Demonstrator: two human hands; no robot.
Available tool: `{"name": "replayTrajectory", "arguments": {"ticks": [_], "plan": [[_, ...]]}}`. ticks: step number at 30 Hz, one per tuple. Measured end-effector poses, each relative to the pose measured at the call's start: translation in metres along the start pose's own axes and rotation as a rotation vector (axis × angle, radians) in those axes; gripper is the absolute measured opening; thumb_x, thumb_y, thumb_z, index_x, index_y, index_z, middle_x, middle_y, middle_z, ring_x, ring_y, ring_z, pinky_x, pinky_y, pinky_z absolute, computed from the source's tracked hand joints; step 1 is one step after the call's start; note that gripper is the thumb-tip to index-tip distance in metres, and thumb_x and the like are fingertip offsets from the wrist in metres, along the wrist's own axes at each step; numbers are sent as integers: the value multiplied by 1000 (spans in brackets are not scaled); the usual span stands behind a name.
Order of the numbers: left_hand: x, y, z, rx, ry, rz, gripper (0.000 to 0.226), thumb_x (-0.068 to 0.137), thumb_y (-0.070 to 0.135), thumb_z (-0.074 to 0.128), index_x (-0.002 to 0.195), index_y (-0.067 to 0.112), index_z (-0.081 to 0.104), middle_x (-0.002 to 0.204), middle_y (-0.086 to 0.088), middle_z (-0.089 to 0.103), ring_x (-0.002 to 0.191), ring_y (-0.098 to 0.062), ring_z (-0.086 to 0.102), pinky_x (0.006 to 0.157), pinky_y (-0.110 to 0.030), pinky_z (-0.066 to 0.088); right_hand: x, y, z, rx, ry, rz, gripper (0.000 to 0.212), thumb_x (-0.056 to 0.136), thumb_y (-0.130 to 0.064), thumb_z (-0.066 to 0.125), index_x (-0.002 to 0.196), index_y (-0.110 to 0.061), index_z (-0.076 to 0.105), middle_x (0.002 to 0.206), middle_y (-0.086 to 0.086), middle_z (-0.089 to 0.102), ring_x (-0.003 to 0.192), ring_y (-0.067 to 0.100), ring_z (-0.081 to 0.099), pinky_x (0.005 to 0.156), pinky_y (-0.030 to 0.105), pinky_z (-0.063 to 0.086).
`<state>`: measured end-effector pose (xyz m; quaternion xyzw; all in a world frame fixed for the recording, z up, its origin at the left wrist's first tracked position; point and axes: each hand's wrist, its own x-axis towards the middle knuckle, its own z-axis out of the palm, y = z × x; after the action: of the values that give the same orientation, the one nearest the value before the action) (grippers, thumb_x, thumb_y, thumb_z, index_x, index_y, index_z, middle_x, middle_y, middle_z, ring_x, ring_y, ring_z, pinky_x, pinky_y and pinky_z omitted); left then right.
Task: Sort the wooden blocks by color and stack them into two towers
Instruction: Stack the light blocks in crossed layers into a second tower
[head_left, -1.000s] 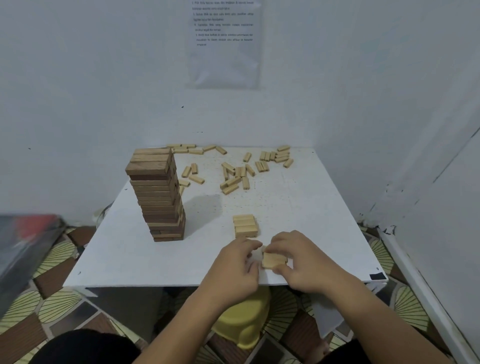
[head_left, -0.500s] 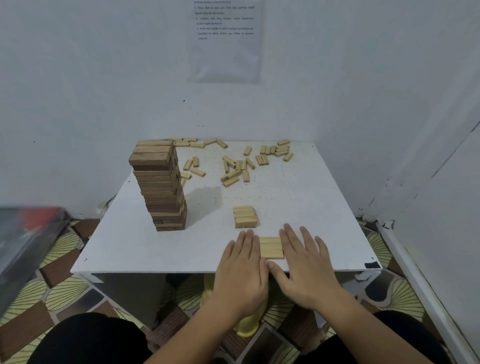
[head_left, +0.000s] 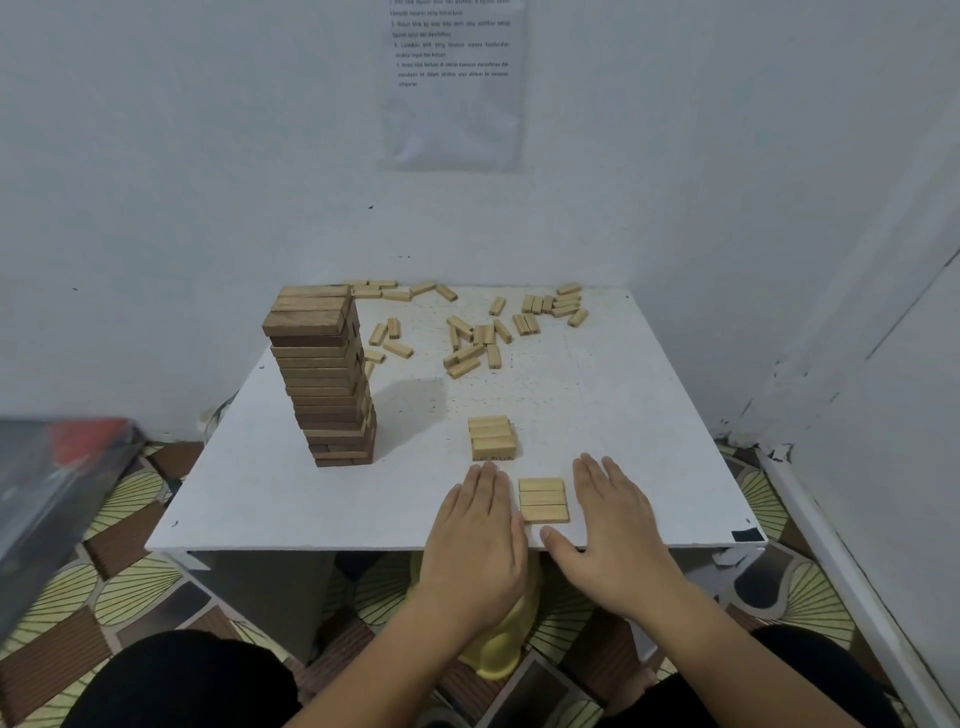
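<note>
Our left hand (head_left: 480, 530) and right hand (head_left: 613, 525), flat and empty, flank a row of three pale wooden blocks (head_left: 543, 500) near the white table's (head_left: 291, 493) front edge, probably squaring it for the short pale stack (head_left: 492, 438) behind.

I see two bare forearms (head_left: 384, 660), a left hand (head_left: 475, 540) and a right hand (head_left: 618, 540). Black fabric (head_left: 182, 680) covers both legs, possibly trousers; the view is blurred there.

A printed sheet (head_left: 452, 83) taped to the wall (head_left: 208, 156) carries several numbered lines, too blurred to read.
</note>
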<state>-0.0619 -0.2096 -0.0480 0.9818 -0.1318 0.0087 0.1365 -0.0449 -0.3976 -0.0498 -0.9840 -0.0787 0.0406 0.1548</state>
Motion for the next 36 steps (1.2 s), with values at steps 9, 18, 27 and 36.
{"name": "replayTrajectory", "arguments": {"ticks": [9, 18, 27, 36], "plan": [[20, -9, -27, -139, 12, 198, 63, 101, 37, 54, 158, 15, 38, 160, -2, 43, 146, -18, 38, 119, -24, 27, 12, 15, -21, 132, 16, -223, 72, 79, -47, 59, 147, -24, 52, 143, -10, 47, 138, 12, 34, 116, 37, 27], [40, -2, -40, -47, -74, 168, 4, 89, 19, 62, 92, 19, 64, 86, 1, 65, 81, -21, 57, 68, -33, 45, 26, 14, -25, 114, -45, -264, 49, 81, -40, 60, 124, -20, 73, 125, -9, 57, 119, 16, 49, 106, 40, 40], [43, -2, -38, -51, -27, 169, 17, 80, 30, 66, 95, 22, 64, 83, 4, 65, 77, -22, 60, 62, -32, 48, 27, 17, -25, 119, -62, -305, 46, 83, -43, 60, 121, -21, 74, 125, -11, 59, 115, 15, 52, 101, 40, 46], [20, -27, -51, -326, 94, 165, 51, 85, 47, 68, 130, 31, 49, 121, 10, 61, 110, -12, 56, 92, -34, 50, 31, 2, -39, 301, 83, -468, 42, 79, -39, 70, 119, -27, 66, 121, -19, 59, 111, 5, 51, 96, 22, 43]]}}
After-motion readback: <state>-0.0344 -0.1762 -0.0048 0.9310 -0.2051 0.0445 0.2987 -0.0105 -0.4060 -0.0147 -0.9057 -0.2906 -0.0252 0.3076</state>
